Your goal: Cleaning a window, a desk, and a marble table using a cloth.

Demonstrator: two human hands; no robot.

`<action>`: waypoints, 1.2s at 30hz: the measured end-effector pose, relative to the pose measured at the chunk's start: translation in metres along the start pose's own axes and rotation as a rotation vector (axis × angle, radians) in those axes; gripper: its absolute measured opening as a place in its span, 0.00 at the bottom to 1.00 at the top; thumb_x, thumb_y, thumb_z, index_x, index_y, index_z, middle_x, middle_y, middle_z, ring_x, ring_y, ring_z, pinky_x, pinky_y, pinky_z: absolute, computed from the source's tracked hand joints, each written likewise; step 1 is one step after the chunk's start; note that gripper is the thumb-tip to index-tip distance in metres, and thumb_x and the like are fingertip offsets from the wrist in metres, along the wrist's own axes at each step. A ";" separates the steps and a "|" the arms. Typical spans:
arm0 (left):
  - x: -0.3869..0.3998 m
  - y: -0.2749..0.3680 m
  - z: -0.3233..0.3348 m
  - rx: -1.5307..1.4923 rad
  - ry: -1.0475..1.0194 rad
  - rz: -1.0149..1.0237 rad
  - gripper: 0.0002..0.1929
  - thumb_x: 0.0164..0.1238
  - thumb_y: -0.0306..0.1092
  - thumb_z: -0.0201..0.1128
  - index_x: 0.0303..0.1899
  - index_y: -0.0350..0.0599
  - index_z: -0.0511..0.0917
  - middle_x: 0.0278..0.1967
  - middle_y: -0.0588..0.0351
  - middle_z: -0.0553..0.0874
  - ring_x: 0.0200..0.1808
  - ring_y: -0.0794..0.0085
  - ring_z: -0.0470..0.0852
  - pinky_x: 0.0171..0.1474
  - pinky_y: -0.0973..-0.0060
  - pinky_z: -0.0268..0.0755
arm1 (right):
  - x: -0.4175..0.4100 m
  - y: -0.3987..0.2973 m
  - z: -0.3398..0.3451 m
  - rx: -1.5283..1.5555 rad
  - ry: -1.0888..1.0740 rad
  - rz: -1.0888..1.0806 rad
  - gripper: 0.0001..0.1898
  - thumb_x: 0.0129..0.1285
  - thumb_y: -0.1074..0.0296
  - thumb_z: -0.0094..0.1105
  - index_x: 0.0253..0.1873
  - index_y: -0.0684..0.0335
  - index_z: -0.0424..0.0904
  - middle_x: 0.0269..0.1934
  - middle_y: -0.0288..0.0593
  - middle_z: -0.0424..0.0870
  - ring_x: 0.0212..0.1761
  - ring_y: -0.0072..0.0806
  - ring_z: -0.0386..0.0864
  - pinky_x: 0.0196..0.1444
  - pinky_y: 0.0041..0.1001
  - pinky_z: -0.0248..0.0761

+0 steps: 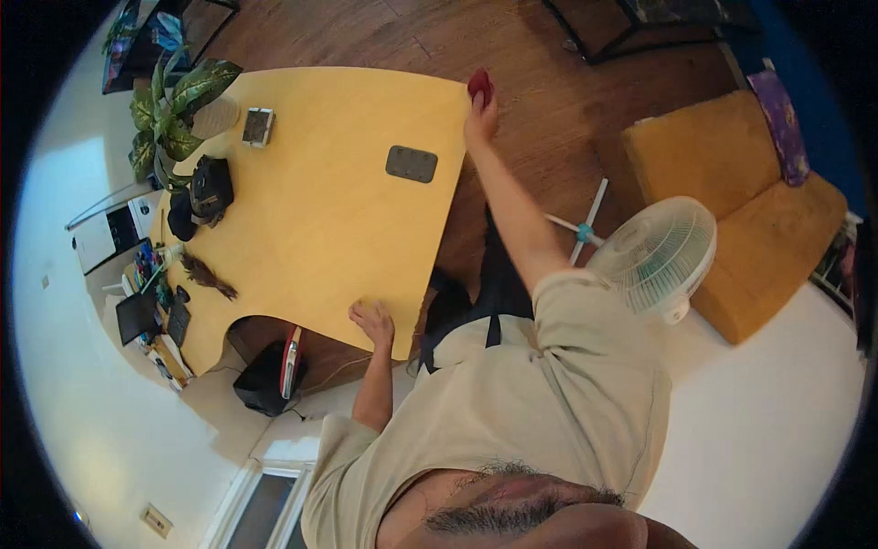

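My right hand (pixel 483 117) is at the far right corner of the yellow tabletop (pixel 322 199), closed around a dark red cloth (pixel 481 85). Nearer to my body, my left hand (pixel 374 322) rests on the same table with its fingers curled. Whether anything small is under those fingers cannot be made out. A flat dark grey plate with rounded corners (pixel 411 164) lies close to the table's right edge, between the two hands.
On the table's left stand a potted plant (pixel 212 118), a small white box (pixel 258 127), a black bag (pixel 211 187), a dried bunch (pixel 208 276) and a keyboard (pixel 178 320). A white fan (pixel 655 254) is close by my right arm, before a mustard sofa (pixel 768 240).
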State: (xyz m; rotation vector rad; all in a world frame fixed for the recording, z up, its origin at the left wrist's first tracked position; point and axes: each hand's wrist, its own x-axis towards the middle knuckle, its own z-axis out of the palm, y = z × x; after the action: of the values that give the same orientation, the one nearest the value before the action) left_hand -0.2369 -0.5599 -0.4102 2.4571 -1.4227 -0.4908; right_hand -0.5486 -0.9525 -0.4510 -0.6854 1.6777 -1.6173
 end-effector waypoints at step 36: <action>-0.018 -0.107 -0.015 -0.406 0.373 -0.506 0.28 0.68 0.43 0.63 0.59 0.32 0.67 0.56 0.43 0.73 0.60 0.52 0.72 0.61 0.56 0.66 | -0.223 0.012 0.140 -1.020 -1.104 -0.980 0.16 0.60 0.65 0.57 0.53 0.52 0.80 0.60 0.44 0.78 0.68 0.49 0.67 0.69 0.58 0.55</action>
State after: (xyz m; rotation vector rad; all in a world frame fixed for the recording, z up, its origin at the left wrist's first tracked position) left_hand -0.1550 -0.4911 -0.4351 2.3818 -0.4943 -0.3448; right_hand -0.3005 -0.8658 -0.4329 -2.5821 1.1533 -0.3557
